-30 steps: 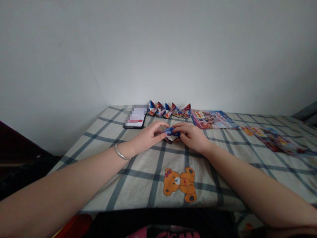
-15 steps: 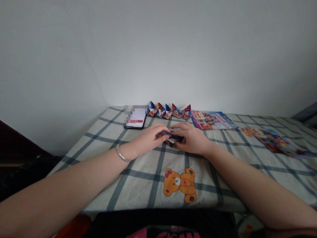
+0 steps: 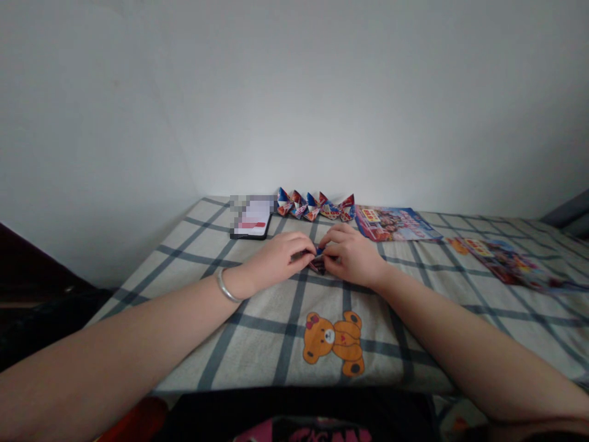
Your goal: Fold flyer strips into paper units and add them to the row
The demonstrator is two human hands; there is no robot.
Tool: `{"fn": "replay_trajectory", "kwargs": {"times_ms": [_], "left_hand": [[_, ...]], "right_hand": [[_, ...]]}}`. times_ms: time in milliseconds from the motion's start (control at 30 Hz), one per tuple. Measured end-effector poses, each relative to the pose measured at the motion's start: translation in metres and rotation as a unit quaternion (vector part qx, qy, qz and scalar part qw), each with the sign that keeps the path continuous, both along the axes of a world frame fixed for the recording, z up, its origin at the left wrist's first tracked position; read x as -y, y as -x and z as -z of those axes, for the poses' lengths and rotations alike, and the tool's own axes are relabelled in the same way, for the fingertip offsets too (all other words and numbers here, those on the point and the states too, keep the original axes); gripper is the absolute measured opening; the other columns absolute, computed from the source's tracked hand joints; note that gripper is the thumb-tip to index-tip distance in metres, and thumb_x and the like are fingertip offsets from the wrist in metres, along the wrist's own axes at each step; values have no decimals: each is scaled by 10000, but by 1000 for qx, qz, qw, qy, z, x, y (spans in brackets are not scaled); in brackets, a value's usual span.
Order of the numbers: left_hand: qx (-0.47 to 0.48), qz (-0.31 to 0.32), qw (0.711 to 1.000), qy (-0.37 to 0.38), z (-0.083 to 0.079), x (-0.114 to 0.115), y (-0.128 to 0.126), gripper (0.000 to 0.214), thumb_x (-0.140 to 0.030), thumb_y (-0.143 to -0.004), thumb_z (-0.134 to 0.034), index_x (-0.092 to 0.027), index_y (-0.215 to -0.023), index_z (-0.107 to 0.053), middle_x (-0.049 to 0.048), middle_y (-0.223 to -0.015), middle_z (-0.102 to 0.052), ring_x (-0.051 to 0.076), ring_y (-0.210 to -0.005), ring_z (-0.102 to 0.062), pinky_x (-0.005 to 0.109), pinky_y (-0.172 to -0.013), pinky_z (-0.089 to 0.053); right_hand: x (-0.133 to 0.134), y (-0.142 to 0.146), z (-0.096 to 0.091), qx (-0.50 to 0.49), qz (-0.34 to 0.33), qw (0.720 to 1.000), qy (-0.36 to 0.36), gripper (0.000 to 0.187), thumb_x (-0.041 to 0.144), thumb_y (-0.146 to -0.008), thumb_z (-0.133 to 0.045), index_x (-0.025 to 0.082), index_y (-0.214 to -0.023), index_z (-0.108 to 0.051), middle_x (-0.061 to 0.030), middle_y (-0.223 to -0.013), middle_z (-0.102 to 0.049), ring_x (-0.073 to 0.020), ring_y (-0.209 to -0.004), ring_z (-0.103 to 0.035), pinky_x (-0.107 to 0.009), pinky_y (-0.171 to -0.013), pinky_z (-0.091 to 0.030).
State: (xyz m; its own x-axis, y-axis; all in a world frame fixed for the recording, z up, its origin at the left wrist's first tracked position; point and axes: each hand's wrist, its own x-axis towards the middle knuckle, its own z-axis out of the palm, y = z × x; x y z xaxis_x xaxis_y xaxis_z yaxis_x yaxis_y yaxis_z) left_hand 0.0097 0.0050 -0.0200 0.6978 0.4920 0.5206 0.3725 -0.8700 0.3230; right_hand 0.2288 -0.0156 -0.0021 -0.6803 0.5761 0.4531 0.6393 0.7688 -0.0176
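A small piece of folded printed paper, dark blue and reddish, is pinched between my two hands just above the checked cloth. My left hand, with a silver bangle at the wrist, closes thumb and fingertips on its left side. From the right, my right hand grips it with thumb and bent fingers. Much of the paper is hidden behind the fingers. Beyond the hands, several folded paper shapes with pointed tips stand in a row near the wall.
A phone with a lit screen lies behind my left hand. Printed leaflets lie at the back right, with another colourful sheet farther right. The checked tablecloth bears a teddy bear print. A wall rises behind.
My fingers have shifted on the paper and drawn closer together. My right hand has moved slightly left, and less of the paper shows now.
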Motion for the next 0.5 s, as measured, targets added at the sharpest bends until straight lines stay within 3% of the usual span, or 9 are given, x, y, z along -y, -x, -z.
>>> {"fn": "replay_trajectory", "kwargs": {"times_ms": [267, 500], "left_hand": [[11, 25, 1000, 8, 0, 1, 0, 65, -210, -931, -547, -191, -898, -600, 38, -993, -622, 169, -946, -591, 333, -864, -492], [5, 31, 999, 6, 1, 1, 0, 102, -225, -945, -525, -195, -874, -592, 46, -1044, -613, 166, -979, -596, 329, -889, -489]], "right_hand": [[11, 7, -9, 60, 128, 987, 72, 227, 211, -796, -592, 247, -911, -785, -36, -854, -745, -230, -888, -576, -367, -861, -393], [13, 10, -21, 115, 170, 973, 104, 206, 320, -829, -626, 313, -949, -793, -45, -817, -750, -242, -870, -600, -392, -846, -377]]}}
